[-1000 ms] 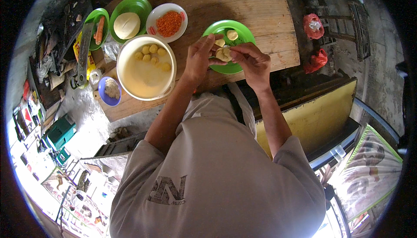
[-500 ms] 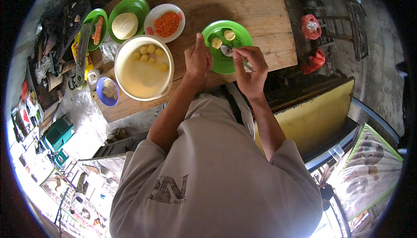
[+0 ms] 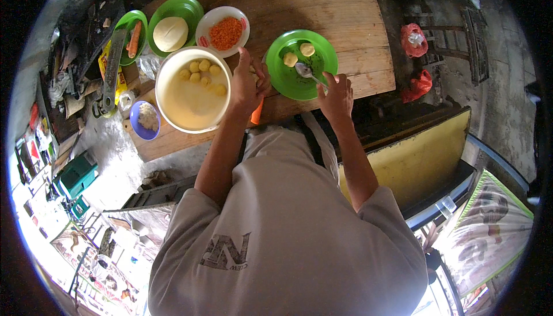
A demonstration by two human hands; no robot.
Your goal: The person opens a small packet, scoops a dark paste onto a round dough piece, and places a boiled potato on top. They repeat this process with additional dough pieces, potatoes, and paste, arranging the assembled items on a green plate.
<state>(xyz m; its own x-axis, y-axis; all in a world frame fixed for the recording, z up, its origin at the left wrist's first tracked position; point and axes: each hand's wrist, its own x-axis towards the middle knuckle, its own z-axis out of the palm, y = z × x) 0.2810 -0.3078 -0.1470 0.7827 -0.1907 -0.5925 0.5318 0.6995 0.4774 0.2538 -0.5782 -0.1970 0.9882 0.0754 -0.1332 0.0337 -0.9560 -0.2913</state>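
Spoon [image 3: 311,75] was held at green plate [image 3: 288,83]

By the right hand [image 3: 336,98], the spoon was gripped at its handle; its bowl was seen inside the plate, near 2 pale dough pieces [image 3: 290,59]. The left hand [image 3: 247,84] was half curled beside the white pot [image 3: 162,110]; whether something was held in it could not be told.

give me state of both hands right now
Left hand: fingers curled; whether holding anything cannot be told.
Right hand: at spoon handle; grip cannot be told.
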